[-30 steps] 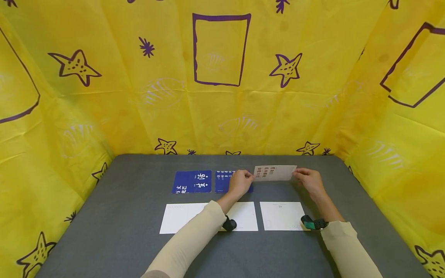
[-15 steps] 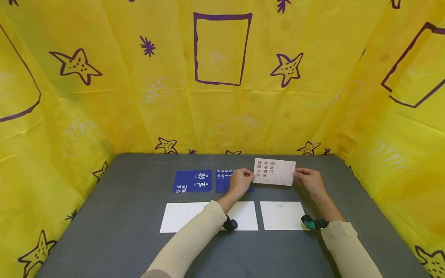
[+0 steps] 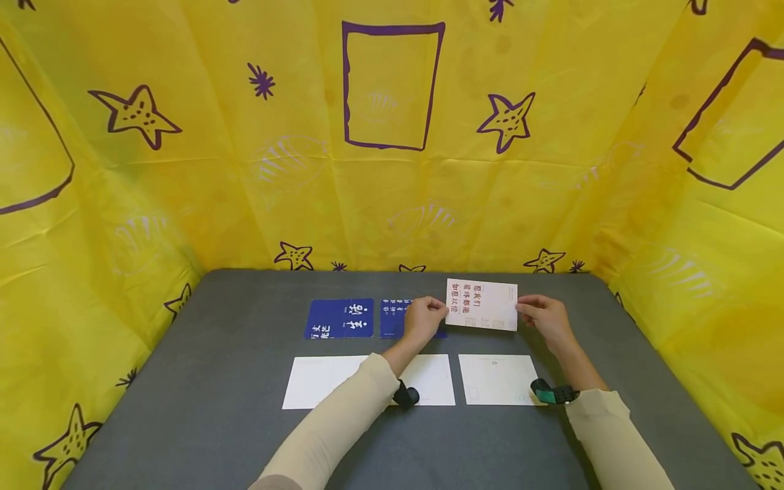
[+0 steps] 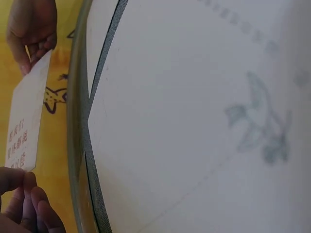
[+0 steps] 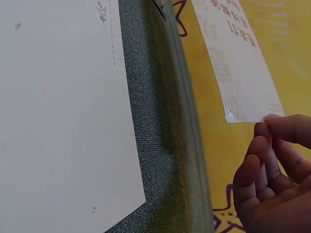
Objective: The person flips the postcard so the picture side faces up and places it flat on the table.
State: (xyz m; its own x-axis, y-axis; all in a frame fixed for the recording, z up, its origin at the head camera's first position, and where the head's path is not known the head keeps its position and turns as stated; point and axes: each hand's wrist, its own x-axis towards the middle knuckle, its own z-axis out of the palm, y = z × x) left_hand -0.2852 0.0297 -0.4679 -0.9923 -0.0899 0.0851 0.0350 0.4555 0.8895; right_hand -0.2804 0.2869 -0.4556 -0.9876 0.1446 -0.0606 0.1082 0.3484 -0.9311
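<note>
Both hands hold up a pale postcard (image 3: 486, 305) with reddish printed characters and a faint grey print. My left hand (image 3: 422, 320) pinches its left edge between thumb and fingers. At the opposite edge, the thumb and fingers of my right hand (image 3: 545, 318) pinch it, as the right wrist view also shows with that hand (image 5: 274, 174). The card is tilted, its printed face towards the head camera. Just left of it lies a blue postcard (image 3: 392, 323) with white characters, partly covered by my left hand. Another blue postcard (image 3: 339, 320) lies further left.
A row of white card backs lies nearer on the grey table (image 3: 202, 408): white card (image 3: 315, 381) at left, white card (image 3: 431, 381) in the middle, white card (image 3: 496, 378) at right. My left forearm hides part of the row. Yellow patterned cloth (image 3: 392, 190) surrounds the table.
The held postcard has turned its printed face up towards the head camera, so more of it shows. Both hands keep their pinch and stay nearly in place.
</note>
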